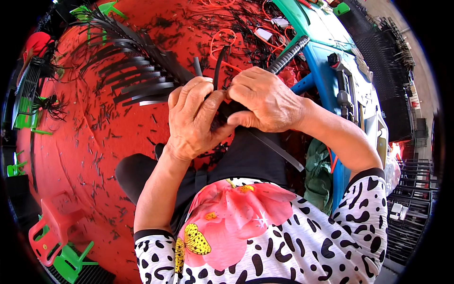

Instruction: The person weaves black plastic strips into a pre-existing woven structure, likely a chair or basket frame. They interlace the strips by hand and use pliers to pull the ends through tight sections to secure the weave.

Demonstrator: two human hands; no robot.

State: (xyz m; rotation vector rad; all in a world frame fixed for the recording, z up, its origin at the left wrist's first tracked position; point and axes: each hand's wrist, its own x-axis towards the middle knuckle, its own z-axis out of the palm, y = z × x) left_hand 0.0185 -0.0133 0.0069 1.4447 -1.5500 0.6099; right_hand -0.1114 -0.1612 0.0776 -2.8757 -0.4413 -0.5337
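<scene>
My left hand (194,116) and my right hand (267,99) meet above my lap, fingers curled and closed on flat black strips. One strip (219,68) rises curved between the hands, and a shorter grey-black strip end (197,66) pokes up behind my left fingers. From below my right hand another strip (279,154) slants down to the right. Beyond my left hand, a black piece with many strip ends (142,71) fans out to the upper left. The spot where the fingers pinch is mostly hidden by the hands.
Black scraps litter the red floor (90,156). To my right stands a blue table (326,49) with a dark tool (344,90); a ribbed black bar (291,54) reaches beside it. A dark green bag (318,177) lies below. Red (49,232) and green (71,262) plastic seats stand lower left.
</scene>
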